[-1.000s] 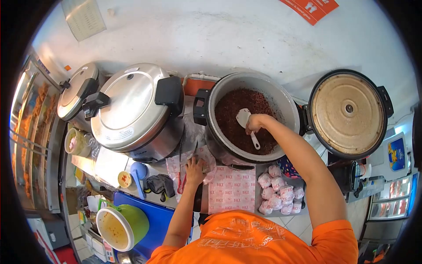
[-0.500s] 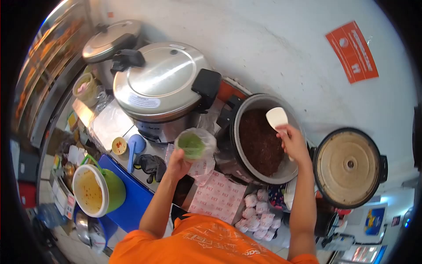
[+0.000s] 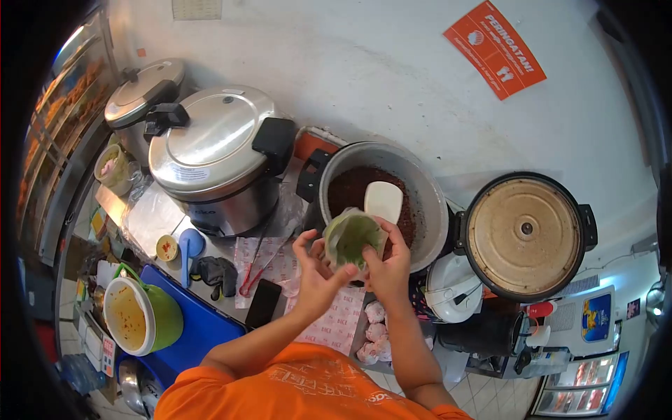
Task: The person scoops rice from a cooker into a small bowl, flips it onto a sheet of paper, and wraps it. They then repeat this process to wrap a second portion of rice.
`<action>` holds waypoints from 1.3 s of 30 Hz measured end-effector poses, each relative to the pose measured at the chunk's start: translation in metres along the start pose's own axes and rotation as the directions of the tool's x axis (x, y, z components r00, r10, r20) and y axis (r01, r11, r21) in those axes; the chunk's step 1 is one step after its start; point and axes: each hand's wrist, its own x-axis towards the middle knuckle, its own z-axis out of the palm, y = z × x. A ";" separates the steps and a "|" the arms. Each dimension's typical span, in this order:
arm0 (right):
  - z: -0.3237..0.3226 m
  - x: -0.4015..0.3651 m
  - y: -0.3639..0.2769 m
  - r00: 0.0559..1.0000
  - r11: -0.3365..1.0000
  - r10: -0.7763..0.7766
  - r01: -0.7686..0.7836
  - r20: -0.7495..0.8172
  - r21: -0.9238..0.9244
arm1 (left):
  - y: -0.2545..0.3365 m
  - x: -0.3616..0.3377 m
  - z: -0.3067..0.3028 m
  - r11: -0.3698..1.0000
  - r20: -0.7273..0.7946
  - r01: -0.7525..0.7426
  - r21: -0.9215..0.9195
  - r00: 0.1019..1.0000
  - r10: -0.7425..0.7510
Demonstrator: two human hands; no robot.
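My left hand (image 3: 313, 269) grips a small green cup lined with a clear plastic bag (image 3: 349, 239), held in front of the open rice cooker (image 3: 427, 203). My right hand (image 3: 387, 268) touches the cup's right side and also holds a white rice paddle (image 3: 383, 202), whose blade sticks up over the pot. The pot holds dark reddish-brown rice (image 3: 350, 187). Its round lid (image 3: 525, 229) is swung open to the right.
A closed silver cooker (image 3: 210, 150) and a second one (image 3: 143, 87) stand to the left. Red-printed wrappers (image 3: 336, 318), wrapped rice balls (image 3: 372, 332), red tongs (image 3: 250, 276), a phone (image 3: 264, 303), a green pot of broth (image 3: 143, 316) and a blue spoon (image 3: 189, 245) lie on the counter.
My left hand lifted the green cup off the counter and carried it over to the pot. My right hand raised the paddle out of the rice and joined the cup.
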 end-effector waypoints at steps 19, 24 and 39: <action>-0.095 -0.079 0.010 0.920 0.959 -0.007 0.118 -0.392 0.259 | -0.012 0.240 0.072 -0.035 0.602 -0.601 0.799 0.795 0.079; -0.120 -0.111 0.032 0.884 0.975 0.094 0.012 -0.458 0.222 | -0.082 0.291 0.030 -0.421 0.581 -0.880 0.219 0.464 -0.669; -0.132 -0.137 0.024 0.934 0.974 0.149 -0.081 -0.325 0.213 | -0.096 0.212 0.023 -0.171 -0.020 -0.791 0.588 0.197 -0.980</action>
